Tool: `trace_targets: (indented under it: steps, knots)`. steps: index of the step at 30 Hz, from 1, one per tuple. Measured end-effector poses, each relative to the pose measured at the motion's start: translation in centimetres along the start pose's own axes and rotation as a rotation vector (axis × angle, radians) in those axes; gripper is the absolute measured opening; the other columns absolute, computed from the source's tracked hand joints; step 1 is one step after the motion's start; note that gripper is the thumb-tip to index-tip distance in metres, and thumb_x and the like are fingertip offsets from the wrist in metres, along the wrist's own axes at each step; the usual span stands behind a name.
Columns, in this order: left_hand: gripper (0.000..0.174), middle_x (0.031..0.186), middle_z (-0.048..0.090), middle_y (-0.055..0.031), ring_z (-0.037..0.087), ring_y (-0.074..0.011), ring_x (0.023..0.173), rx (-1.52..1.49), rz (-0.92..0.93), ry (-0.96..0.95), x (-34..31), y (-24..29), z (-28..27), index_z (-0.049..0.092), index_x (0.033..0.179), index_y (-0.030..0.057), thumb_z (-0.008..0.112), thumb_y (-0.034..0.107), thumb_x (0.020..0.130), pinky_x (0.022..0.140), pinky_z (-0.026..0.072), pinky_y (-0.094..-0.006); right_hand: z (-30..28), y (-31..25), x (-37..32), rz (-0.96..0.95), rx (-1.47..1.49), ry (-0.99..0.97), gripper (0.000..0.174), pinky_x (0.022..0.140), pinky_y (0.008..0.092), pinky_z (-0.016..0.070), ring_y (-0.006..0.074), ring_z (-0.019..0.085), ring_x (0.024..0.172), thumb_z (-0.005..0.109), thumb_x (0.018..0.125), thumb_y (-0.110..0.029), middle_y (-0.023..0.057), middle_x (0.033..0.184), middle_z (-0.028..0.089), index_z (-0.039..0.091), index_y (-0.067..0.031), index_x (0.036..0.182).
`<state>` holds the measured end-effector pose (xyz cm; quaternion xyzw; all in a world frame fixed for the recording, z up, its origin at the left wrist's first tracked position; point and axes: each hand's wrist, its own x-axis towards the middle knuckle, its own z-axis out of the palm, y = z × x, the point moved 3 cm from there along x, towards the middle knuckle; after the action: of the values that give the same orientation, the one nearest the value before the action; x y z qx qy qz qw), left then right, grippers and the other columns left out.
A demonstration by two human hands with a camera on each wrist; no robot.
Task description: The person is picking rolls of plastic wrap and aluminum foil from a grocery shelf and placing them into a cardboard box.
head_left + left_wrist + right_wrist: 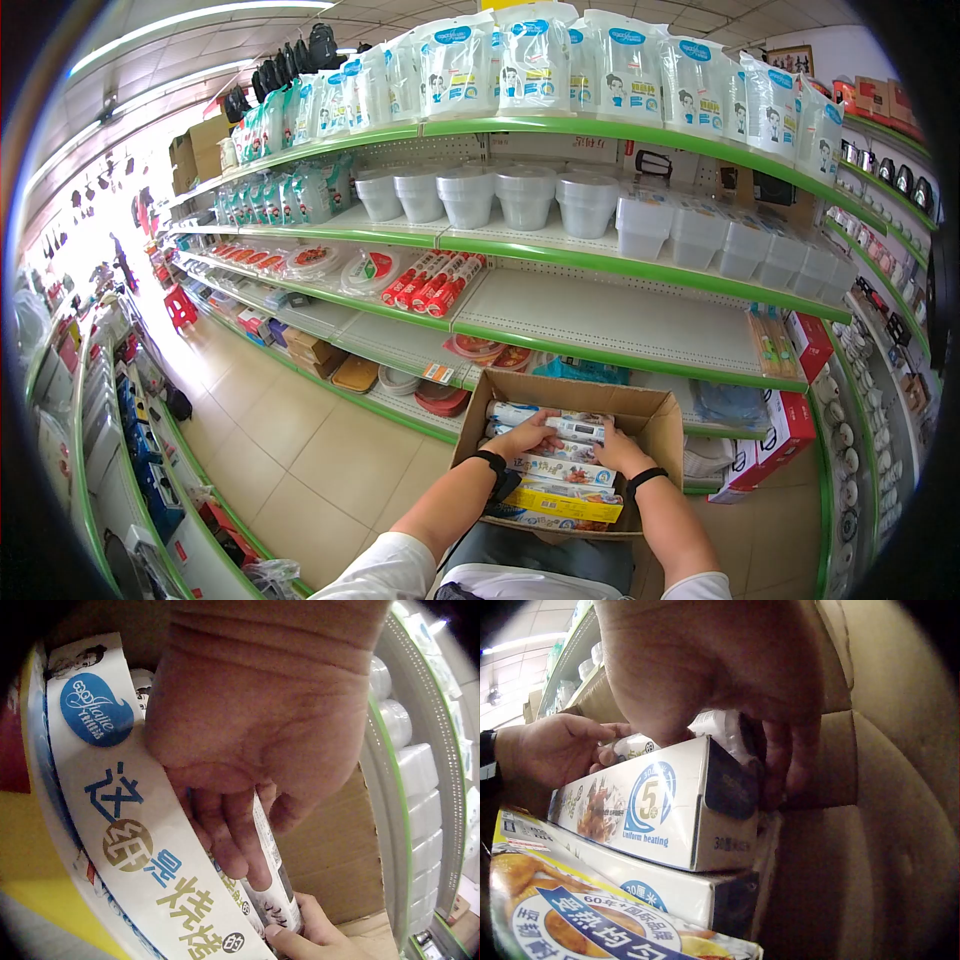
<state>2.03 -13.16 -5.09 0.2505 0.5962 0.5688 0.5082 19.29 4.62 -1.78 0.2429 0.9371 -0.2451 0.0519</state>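
The left hand [526,436] reaches into an open cardboard box [668,420]. Its grip is narrow. The fingers [240,825] curl over one end of a plastic-wrapped roll [574,428], and the thumb sits on the roll's far side. A black wristband [490,462] sits just behind this grip.

The roll lies crosswise on top of the box's contents and runs from the left grip straight to the right one. Its printed wrapper shows between the two.

Directly beneath both grips the box is packed with long flat cartons. The white carton [652,810] touching the underside of the roll carries a blue badge with a "5" and the words "Uniform heating". A yellow carton [560,500] lies below it, on the person's side of the grips.

The right hand [620,452] takes the roll's other end. Its grip is also narrow, with the fingers hooked down over the roll's end. The box's inner wall stands just beyond them.

Beyond and above the grips stand the shop shelves. Red tubes [432,285] lie up to the left. White tubs [525,195] are stacked higher, about level with the left grip. A bare stretch of shelf [620,320] lies straight above the right grip.
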Motion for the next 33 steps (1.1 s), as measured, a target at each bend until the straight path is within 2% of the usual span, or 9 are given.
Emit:
trace_targets:
  steps: [10,12,23,33]
  knots:
    - [0.051,0.101,0.078,-0.0093,0.068,-0.0132,0.076,0.007,0.000,0.010,-0.06,0.03,-0.05,0.039,0.151,0.0211,0.057,0.018,0.105,0.062,0.0522,-0.0281,-0.33,-0.34,-0.37,0.001,-0.013,-0.004,0.083,0.111,0.0501,0.0456,0.0505,0.057,0.128,0.064,0.095,-0.031,0.0365,0.142,0.053,0.021,-0.0038,0.161]
    - [0.049,0.104,0.078,-0.0085,0.069,-0.0111,0.081,0.020,-0.015,0.000,-0.23,0.15,-0.03,0.039,0.152,0.0198,0.057,0.019,0.107,0.070,0.0558,-0.0267,-0.31,-0.29,-0.38,-0.006,-0.005,0.000,0.083,0.111,0.0501,0.0454,0.0504,0.057,0.128,0.064,0.095,-0.031,0.0364,0.143,0.054,0.022,-0.0032,0.161]
    - [0.048,0.104,0.077,-0.0089,0.069,-0.0118,0.081,0.020,-0.026,-0.001,-0.30,0.43,0.09,0.039,0.152,0.0211,0.057,0.019,0.107,0.070,0.0557,-0.0276,-0.03,0.09,-0.02,-0.032,0.014,0.015,0.083,0.112,0.0493,0.0441,0.0491,0.056,0.130,0.064,0.095,-0.032,0.0366,0.142,0.054,0.023,-0.0006,0.160]
    - [0.049,0.103,0.077,-0.0091,0.069,-0.0117,0.079,0.008,-0.039,-0.009,-0.38,0.50,0.04,0.039,0.153,0.0217,0.057,0.019,0.107,0.068,0.0566,-0.0279,-0.19,-0.07,0.03,0.003,-0.022,-0.018,0.083,0.113,0.0525,0.0412,0.0477,0.056,0.130,0.062,0.096,-0.034,0.0340,0.143,0.055,0.022,-0.0023,0.161]
